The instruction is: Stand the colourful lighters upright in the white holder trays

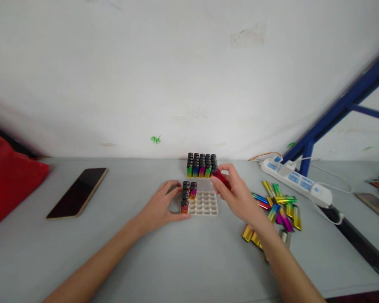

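Observation:
In the head view, my left hand (159, 205) grips the left end of a white tray (207, 205) with round cells, thumb at its front corner and fingers at the back. Upright lighters (185, 206) with black tops fill the tray's left column, and a purple-pink lighter (193, 192) stands in the back of the second column. My right hand (235, 191) holds a red lighter (223, 180) between thumb and fingers, tilted, above and to the right of the tray. Behind the tray stands a full block of upright lighters (202, 168) in several colours.
A loose pile of shiny lighters (279, 206) lies right, partly under my right forearm. Farther right are a white power strip (297, 181) with cables and a blue metal frame (331, 115). A phone (78, 192) and red cloth (12, 176) are left. A white wall (164, 75) rises behind.

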Demonstrator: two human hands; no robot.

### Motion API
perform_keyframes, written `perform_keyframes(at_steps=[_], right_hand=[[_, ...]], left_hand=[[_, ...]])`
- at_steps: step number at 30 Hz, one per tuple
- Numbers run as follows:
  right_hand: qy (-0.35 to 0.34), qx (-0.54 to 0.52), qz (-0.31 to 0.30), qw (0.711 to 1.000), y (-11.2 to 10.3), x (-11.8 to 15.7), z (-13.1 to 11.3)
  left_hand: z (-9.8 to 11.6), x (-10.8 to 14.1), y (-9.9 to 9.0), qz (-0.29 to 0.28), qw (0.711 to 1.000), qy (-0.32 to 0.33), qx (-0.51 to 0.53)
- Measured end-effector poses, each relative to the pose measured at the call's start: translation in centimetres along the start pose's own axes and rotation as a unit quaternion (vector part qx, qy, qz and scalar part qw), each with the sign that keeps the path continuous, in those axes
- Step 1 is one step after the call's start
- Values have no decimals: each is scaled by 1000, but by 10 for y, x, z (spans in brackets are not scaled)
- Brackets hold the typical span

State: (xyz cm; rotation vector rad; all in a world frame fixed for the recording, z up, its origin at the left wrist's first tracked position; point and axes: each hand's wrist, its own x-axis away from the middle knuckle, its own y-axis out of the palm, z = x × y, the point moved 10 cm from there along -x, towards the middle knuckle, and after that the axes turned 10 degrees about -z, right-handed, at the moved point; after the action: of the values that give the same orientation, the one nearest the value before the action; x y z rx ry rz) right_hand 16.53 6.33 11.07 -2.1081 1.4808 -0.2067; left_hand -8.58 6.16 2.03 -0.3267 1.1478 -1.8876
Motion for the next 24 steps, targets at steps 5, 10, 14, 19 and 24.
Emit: perform_keyframes(at_steps=[5,10,14,19,24], right_hand=[[38,-44,75,995,28,-22,14],[85,-76,69,991,43,-12,38],[98,-78,79,989,40,-8,43],[85,-61,101,989,36,-6,43],[51,-46,64,996,40,-5,34]], left_hand=[[-7,-1,-1,7,1000,-12,21],[-12,-1,-3,15,998,-44,30],[-13,-2,-2,5,998,-48,31],[-13,-3,-3,14,998,-44,31],[-14,-4,-2,10,998,-47,33]])
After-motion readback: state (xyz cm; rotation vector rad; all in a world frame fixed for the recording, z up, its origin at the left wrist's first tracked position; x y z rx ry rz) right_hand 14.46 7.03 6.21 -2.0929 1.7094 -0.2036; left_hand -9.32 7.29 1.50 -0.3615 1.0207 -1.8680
